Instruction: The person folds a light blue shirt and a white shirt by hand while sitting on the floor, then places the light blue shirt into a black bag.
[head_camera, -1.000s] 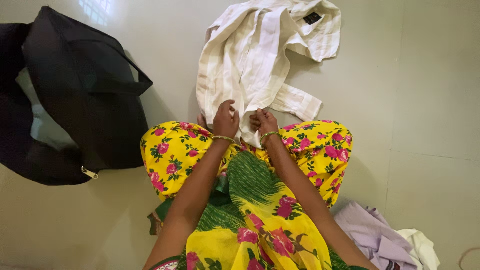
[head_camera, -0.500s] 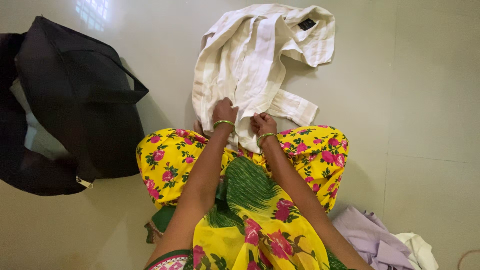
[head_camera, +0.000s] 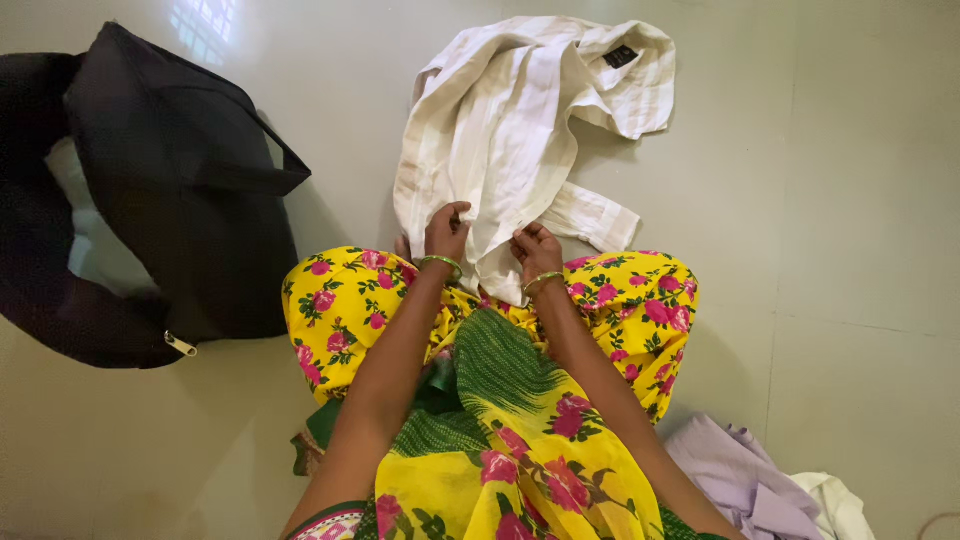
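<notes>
Hands grip your cream shirt (head_camera: 500, 130) on the floor (head_camera: 860, 200): left hand (head_camera: 445, 232) and right hand (head_camera: 537, 251) pinch its near edge. Black bag (head_camera: 170, 190) sits left; purple cloth (head_camera: 740, 475) lies right.

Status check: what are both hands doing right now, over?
Left hand and right hand both gripping cream shirt's near hem. Shirt crumpled on floor. Black bag off left, apart.
</notes>
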